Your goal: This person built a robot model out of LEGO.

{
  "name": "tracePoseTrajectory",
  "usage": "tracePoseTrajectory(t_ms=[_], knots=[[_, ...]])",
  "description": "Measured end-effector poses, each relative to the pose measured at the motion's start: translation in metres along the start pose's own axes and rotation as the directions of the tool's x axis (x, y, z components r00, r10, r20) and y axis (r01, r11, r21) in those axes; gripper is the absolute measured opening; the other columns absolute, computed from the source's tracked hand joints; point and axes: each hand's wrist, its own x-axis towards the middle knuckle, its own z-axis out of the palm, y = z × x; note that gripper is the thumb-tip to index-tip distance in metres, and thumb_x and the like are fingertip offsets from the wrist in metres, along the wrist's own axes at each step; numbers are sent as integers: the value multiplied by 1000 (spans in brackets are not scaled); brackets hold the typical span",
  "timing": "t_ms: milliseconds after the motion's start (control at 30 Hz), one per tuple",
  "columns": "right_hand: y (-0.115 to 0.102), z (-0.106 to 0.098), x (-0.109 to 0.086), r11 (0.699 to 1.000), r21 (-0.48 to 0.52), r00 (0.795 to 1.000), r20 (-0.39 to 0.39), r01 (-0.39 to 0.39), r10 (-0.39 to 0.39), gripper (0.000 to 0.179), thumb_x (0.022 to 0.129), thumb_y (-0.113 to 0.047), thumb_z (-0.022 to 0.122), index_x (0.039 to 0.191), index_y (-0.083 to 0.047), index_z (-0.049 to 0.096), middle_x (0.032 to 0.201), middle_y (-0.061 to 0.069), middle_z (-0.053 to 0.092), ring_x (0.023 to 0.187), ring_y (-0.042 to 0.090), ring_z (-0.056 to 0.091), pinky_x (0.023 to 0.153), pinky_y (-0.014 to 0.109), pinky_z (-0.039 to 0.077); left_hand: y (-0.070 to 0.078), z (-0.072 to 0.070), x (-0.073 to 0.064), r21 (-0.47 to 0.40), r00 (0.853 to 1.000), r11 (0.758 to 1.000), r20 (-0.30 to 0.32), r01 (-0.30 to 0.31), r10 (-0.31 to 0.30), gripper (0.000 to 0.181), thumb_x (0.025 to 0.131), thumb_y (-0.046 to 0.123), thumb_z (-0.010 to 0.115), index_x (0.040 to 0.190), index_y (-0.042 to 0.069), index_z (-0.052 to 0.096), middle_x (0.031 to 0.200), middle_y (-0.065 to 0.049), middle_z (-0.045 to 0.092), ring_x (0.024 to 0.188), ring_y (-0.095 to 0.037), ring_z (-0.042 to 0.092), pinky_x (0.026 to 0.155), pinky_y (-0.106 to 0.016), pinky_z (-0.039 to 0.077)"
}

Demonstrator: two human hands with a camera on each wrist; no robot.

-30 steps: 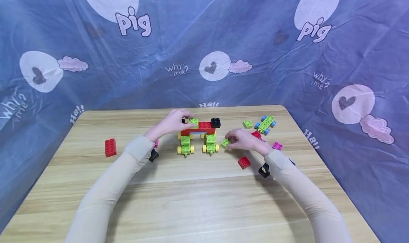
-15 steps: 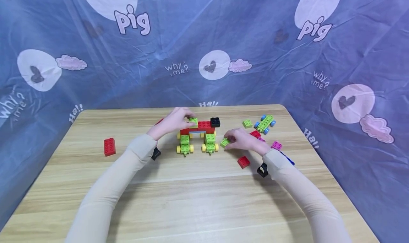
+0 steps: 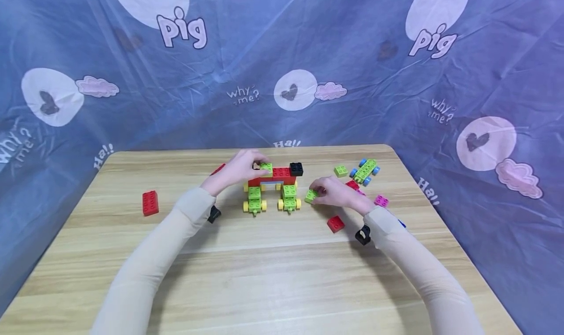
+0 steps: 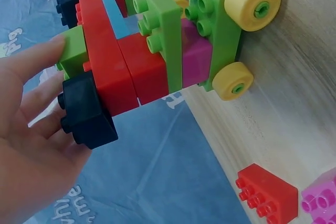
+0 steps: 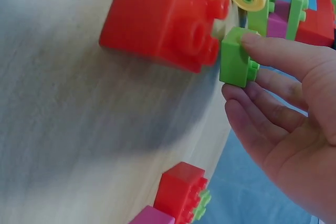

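A toy vehicle stands mid-table, with a red beam (image 3: 282, 173) across green wheeled bases (image 3: 254, 205) with yellow wheels. My left hand (image 3: 238, 168) pinches a small green brick (image 4: 75, 46) on top of that beam. Beside this brick sits a black brick (image 4: 88, 109), mostly hidden behind the hand in the head view. Another black brick (image 3: 296, 169) tops the beam's right end. To the right of the vehicle, my right hand (image 3: 334, 193) holds a second green brick (image 5: 235, 59) between thumb and fingers. Whether that brick touches the table, I cannot tell.
A red brick (image 3: 336, 224) lies in front of my right hand. Farther right are a green car base (image 3: 365, 171) with blue wheels, a loose green brick (image 3: 340, 171) and a pink brick (image 3: 381, 201). Another red brick (image 3: 150, 203) lies at the left.
Both hands stay almost in place, each keeping its green brick. The head view has shifted slightly, and the brick in my right hand has barely moved.
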Motion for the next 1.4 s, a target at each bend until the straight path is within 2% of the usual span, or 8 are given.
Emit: tracePoseTrajectory(t_ms=[233,500,833,1067,1233,1400], knots=[[-1,-12,-3,1000,14,999,-28,-16,16,37,83,-10,77,115,6,67,106,19,73,93,28,70,84,40,60,-6,-1,-6,-46,1000,999,-15,3,-3,39,88,23,75,121,3,69,117,-13,72,105,-26,67,94,-40,56],[-4,-29,-4,998,29,995,-75,-60,62,35,85,-8,74,117,4,66,113,21,71,99,31,70,88,44,59,-13,-4,-12,-96,999,995,-34,6,-9,39,86,21,77,120,2,70,112,-15,73,101,-27,69,93,-41,56],[-5,-53,0,1000,-23,985,-173,-9,5,33,85,-8,74,115,4,67,111,21,72,96,31,71,86,44,60,-17,-3,-14,-93,998,995,-50,25,-30,34,87,21,76,116,3,71,111,-14,75,103,-28,69,96,-42,55],[-16,-70,7,1000,-9,983,-182,-9,7,34,88,-9,73,119,3,66,113,20,71,100,32,69,89,46,59,-20,-4,-18,-145,998,989,-53,33,-41,37,87,19,75,119,1,70,116,-15,73,107,-29,67,99,-43,53],[-25,-78,16,999,-25,978,-207,31,-35,35,87,-6,73,119,4,66,113,20,70,100,31,69,89,44,60,-20,-5,-19,-147,998,989,-54,24,-33,36,88,19,74,119,2,70,118,-15,72,109,-29,67,99,-44,53],[-40,-83,27,997,-41,978,-192,70,-76,35,88,-9,72,121,2,66,118,19,69,103,32,68,91,43,59,-20,-5,-20,-141,998,990,-58,29,-38,33,88,21,75,116,3,71,116,-14,73,110,-29,67,100,-43,53]])
